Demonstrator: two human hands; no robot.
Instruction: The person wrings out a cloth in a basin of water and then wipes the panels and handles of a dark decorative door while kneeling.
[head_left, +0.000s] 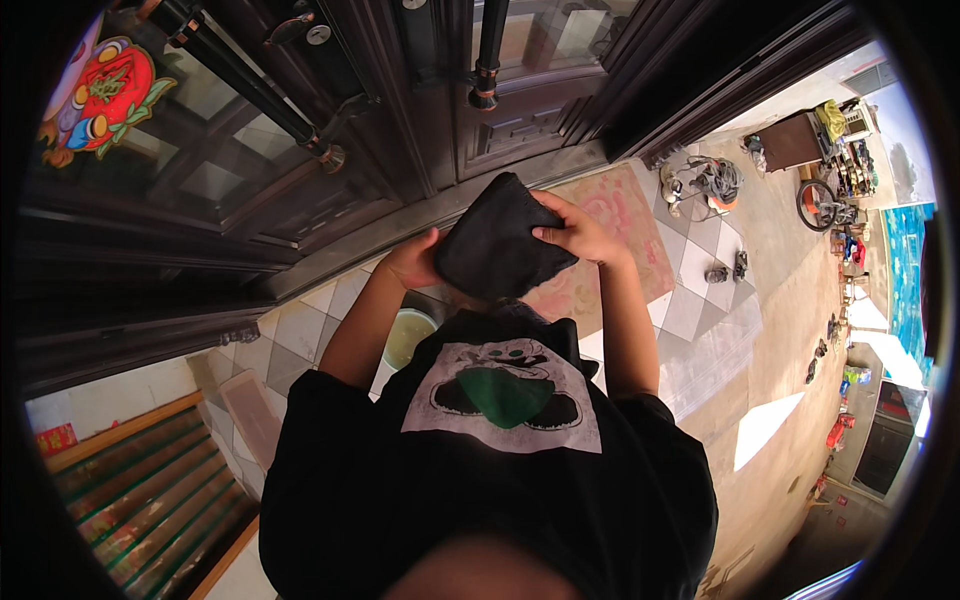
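A folded black cloth (501, 244) is stretched between my two hands, in front of my chest. My left hand (412, 260) grips its left edge, with the thumb pointing up and the fingers partly hidden behind the cloth. On the opposite side my right hand (581, 232) pinches the right edge between thumb and fingers. Below my left forearm a round basin (410, 337) holds cloudy, greenish liquid; my shirt covers part of it. The dark double door (420, 142) with glass panes rises just beyond the cloth.
Long door handles (247, 75) jut out ahead. A patterned mat (611, 247) lies on the tiled floor by the threshold. Shoes (670, 187) and a bagged item (716, 184) stand at right, a bicycle wheel (816, 205) farther off. A slatted wooden frame (150, 495) is at lower left.
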